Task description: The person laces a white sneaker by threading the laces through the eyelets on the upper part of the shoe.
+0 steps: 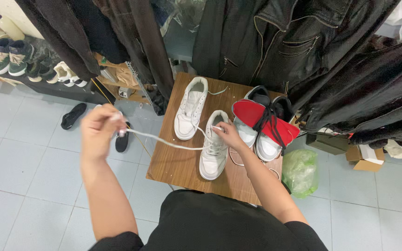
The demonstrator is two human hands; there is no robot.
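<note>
Red-and-white sneaker pair (264, 125) on wooden table (173, 162); green plastic bag (300, 172) on floor; dark jackets (303, 42) hanging.

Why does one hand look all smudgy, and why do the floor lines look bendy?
In the head view, the left hand pulling the white shoelace is motion-blurred, while the right hand on the white sneaker is sharper; the wide lens bows the floor tiles near the edges; lighting is soft, without glare.

we see small brown wooden table (175, 162) on pale tiled floor (24, 162). on it: two white sneakers (190, 109) (214, 148) side by side, red-and-white pair (262, 124) with black laces at right edge. green plastic bag (300, 171) and black shoe (73, 115) lie on floor.
</note>
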